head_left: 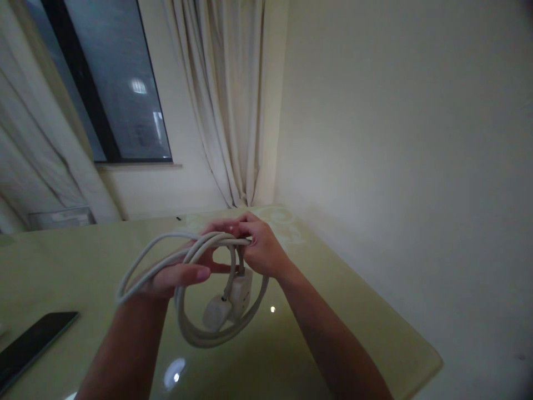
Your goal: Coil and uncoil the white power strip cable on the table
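Note:
A white extension cord [189, 332] hangs in loops above the table between my two hands. My left hand [175, 278] is inside the coil, its thumb stretched out in front and its fingers reaching behind the loops, partly hidden by them. One loop passes round the back of that hand near the wrist. At the top of the coil, my right hand [262, 244] pinches the gathered strands between thumb and fingers. Below it dangle a white plug [216, 313], its prongs not visible, and a white socket block [240, 294].
The glossy greenish table [333, 311] reflects ceiling light. A dark phone-like slab [33, 344] lies at the left edge, and a small dark object [179, 218] near the far edge. A wall [408, 166] borders the right side; curtains [225, 100] and a window [116, 78] stand behind.

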`<state>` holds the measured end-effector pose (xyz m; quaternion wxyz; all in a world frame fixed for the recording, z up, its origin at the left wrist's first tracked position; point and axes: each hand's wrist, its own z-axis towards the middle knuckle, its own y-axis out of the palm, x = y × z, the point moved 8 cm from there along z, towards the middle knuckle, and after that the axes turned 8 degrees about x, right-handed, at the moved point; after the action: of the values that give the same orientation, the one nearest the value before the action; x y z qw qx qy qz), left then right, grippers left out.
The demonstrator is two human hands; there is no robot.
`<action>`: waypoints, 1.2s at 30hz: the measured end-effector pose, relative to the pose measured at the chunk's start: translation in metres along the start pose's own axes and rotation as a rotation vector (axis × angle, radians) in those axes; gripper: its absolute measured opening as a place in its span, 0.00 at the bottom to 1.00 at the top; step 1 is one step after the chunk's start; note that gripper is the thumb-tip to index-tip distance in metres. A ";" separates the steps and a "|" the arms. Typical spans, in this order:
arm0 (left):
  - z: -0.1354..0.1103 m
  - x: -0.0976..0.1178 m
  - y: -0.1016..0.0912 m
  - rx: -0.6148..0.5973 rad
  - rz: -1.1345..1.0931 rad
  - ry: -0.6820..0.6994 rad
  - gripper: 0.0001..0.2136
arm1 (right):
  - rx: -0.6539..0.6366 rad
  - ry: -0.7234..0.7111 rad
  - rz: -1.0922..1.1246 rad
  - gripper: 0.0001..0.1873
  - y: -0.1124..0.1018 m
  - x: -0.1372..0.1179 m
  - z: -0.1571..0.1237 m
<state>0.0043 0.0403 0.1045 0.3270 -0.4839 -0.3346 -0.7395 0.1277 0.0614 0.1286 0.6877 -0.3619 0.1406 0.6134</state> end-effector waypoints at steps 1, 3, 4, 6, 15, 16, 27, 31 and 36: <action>0.000 0.000 0.002 0.007 -0.009 0.007 0.32 | 0.032 0.015 0.010 0.11 -0.001 0.003 0.000; 0.004 -0.003 0.004 0.048 -0.063 0.016 0.31 | 0.107 0.057 0.017 0.10 -0.006 0.010 0.001; 0.007 -0.005 0.006 0.064 -0.095 0.015 0.31 | 0.135 0.071 0.011 0.10 -0.009 0.015 0.002; 0.014 -0.012 0.009 0.091 -0.142 0.005 0.28 | 0.183 0.079 -0.020 0.09 -0.017 0.024 0.003; 0.030 -0.024 -0.008 0.428 -0.331 -0.051 0.20 | 0.051 -0.302 -0.362 0.28 -0.034 0.012 0.002; 0.029 -0.024 -0.010 0.456 -0.344 -0.056 0.19 | 0.016 -0.365 -0.425 0.28 -0.032 0.006 0.001; 0.016 -0.021 -0.027 0.387 -0.120 -0.116 0.19 | -0.171 -0.506 -0.631 0.09 -0.003 0.003 -0.006; 0.003 -0.026 -0.027 0.299 0.131 -0.078 0.29 | -0.013 -0.450 -0.552 0.11 -0.016 0.020 0.000; -0.011 -0.046 -0.032 0.477 0.069 -0.136 0.27 | 0.037 -0.329 -0.457 0.09 -0.025 0.038 0.005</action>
<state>-0.0123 0.0567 0.0528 0.4337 -0.4529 -0.5041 -0.5939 0.1583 0.0934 0.1154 0.8284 -0.2671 -0.0470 0.4901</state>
